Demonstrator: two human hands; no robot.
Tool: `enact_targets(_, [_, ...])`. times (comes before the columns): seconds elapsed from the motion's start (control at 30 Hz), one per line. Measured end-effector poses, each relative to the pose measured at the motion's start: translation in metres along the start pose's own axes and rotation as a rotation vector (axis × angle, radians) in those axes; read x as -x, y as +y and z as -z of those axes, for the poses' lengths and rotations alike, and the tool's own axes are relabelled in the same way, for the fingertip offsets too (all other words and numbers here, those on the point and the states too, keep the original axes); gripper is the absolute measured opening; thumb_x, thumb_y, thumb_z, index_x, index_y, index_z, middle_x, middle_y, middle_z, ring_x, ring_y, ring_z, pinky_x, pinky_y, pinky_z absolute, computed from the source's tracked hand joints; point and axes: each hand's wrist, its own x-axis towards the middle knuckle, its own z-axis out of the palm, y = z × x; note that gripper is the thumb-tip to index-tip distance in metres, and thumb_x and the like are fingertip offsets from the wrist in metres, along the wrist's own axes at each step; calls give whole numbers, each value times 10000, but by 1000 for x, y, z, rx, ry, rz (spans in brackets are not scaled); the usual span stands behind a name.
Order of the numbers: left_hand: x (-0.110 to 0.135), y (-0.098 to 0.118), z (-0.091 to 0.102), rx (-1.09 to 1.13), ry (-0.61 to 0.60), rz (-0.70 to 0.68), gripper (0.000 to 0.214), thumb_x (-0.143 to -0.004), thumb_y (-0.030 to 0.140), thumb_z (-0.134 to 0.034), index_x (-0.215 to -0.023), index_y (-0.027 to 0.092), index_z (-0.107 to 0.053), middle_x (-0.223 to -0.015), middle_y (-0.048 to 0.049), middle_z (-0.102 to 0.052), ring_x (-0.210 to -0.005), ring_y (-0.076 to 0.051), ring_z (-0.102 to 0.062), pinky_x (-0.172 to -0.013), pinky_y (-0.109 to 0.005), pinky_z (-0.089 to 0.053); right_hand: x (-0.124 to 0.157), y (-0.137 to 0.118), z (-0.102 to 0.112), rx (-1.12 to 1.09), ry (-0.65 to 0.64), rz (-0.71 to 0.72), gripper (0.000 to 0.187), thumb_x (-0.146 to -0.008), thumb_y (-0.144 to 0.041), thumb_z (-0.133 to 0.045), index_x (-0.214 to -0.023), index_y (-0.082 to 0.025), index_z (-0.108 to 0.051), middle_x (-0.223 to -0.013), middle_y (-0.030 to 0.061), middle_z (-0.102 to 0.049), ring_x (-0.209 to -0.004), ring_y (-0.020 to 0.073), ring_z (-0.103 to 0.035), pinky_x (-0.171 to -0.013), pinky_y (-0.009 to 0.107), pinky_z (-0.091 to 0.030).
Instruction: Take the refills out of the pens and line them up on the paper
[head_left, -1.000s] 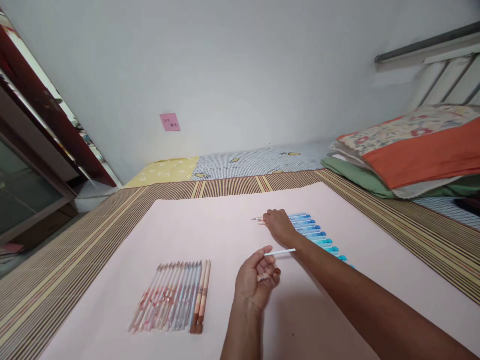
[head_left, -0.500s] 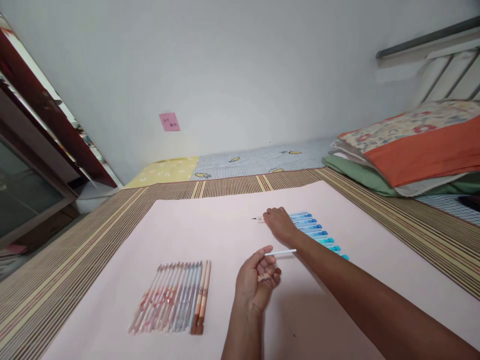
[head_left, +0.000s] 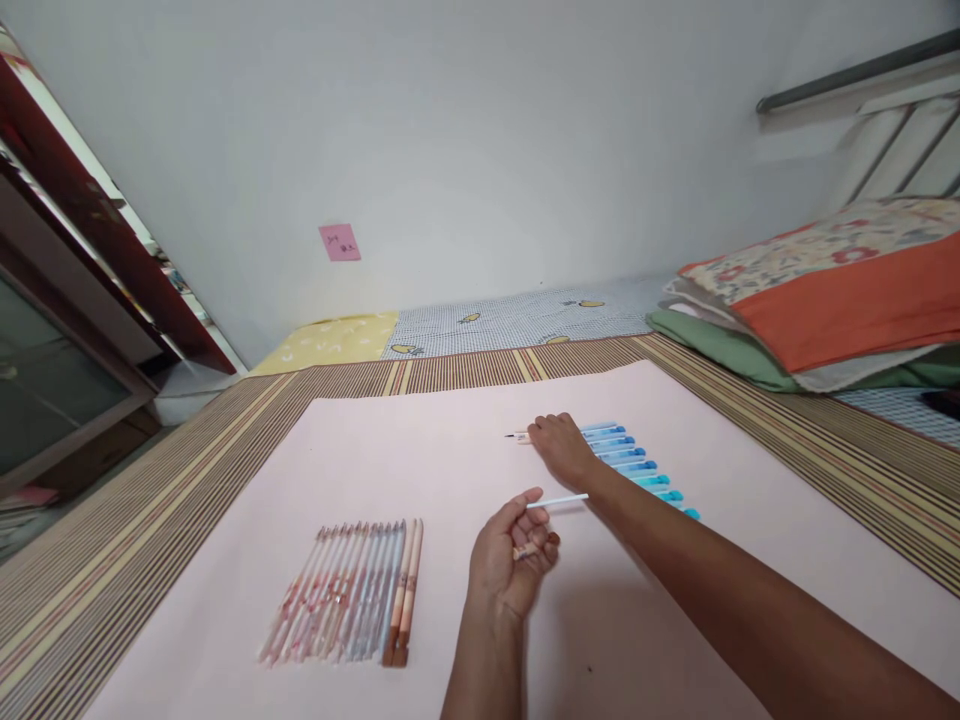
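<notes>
My right hand (head_left: 561,450) reaches forward over the pink sheet (head_left: 420,470) and rests on a pen (head_left: 519,437) whose dark tip sticks out to its left. Its fingers are curled down onto that pen at the head of a row of blue pens (head_left: 637,468). My left hand (head_left: 514,555) is palm up and closed round a thin white refill (head_left: 559,500) and a small pale piece that I cannot make out. To the left, several pink and pale pens (head_left: 345,592) lie side by side in a row.
The pink sheet lies on a striped woven mat (head_left: 150,500) on a bed. Folded bedding and a pillow (head_left: 825,290) are stacked at the right. A dark cabinet (head_left: 67,300) stands at the left, and a pink note (head_left: 339,242) is stuck on the white wall.
Both hands have stayed almost still. The view has shifted slightly.
</notes>
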Motion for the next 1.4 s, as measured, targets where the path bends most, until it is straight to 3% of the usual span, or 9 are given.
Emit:
enact_targets(0.1, [1, 2, -1, 11, 13, 2, 171, -795, 177, -726, -948, 103, -709, -650, -18, -639, -459, -74, -436, -540, -246, -430, -2, 2, 3, -89, 23, -43, 285, -970, -83, -420, -997, -122, -701, -1066, 173, -718, -1026, 272, -613, -949, 402, -353])
enact_targets(0.2, [3, 6, -3, 23, 44, 6, 168, -809, 163, -706, -967, 104, -702, -633, -13, -634, -460, -81, -448, -513, -230, -421, -1, 9, 16, -203, 32, -89, 241, -948, -149, -460, -966, -145, -699, -976, 106, -738, -887, 209, -628, -828, 325, -416])
enact_targets(0.37, [4, 10, -3, 46, 76, -11, 139, -860, 147, -651, -979, 90, -689, -630, -17, -636, -451, -77, -456, -487, -213, -421, 29, 13, 68, -813, -38, -38, 234, -886, -355, -567, -852, -178, -716, -738, 5, -676, -690, 160, -566, -646, 263, -410])
enact_targets(0.47, [3, 9, -3, 23, 67, -20, 140, -859, 152, -655, -980, 91, -691, -629, -13, -636, -445, -72, -452, -483, -209, -426, 58, 1, 94, -713, -128, 29, 143, -853, -275, -617, -809, -200, -730, -808, 22, -701, -721, 158, -574, -694, 272, -404])
enact_targets(0.57, [2, 7, -2, -9, 50, -21, 154, -843, 164, -678, -978, 92, -701, -625, -8, -633, -442, -68, -452, -490, -210, -432, 80, -15, 100, -524, -166, 61, 131, -857, -171, -602, -856, -213, -726, -888, 41, -706, -777, 171, -599, -717, 279, -396])
enact_targets(0.73, [1, 3, 0, -55, 36, -25, 147, -850, 174, -678, -955, 81, -721, -608, -9, -630, -424, -66, -443, -517, -235, -462, 94, -28, 88, -418, -155, 31, 189, -865, -85, -544, -828, -213, -678, -885, 33, -674, -815, 171, -620, -714, 266, -396])
enact_targets(0.93, [0, 4, -1, -25, 54, -41, 174, -921, 206, -654, -1041, 90, -701, -650, -21, -663, -429, -71, -462, -529, -239, -469, 91, -24, 73, -403, -124, 25, 161, -897, -114, -546, -817, -212, -645, -883, 28, -650, -805, 171, -610, -697, 263, -382])
enact_targets(1.13, [3, 9, -3, 103, 164, -51, 167, -983, 290, -615, -989, 127, -651, -680, -20, -662, -448, -75, -462, -487, -216, -426, 58, -2, 46, -392, -1, -96, 149, -901, -103, -535, -851, -194, -642, -956, 37, -666, -843, 164, -607, -738, 259, -383])
enact_targets(1.4, [1, 10, -1, 139, 192, -44, 126, -946, 179, -616, -1010, 88, -676, -679, -18, -635, -461, -73, -455, -476, -216, -437, 14, 8, 0, -123, -89, -172, 180, -965, -119, -521, -933, -177, -688, -1022, 66, -698, -867, 173, -630, -714, 277, -325])
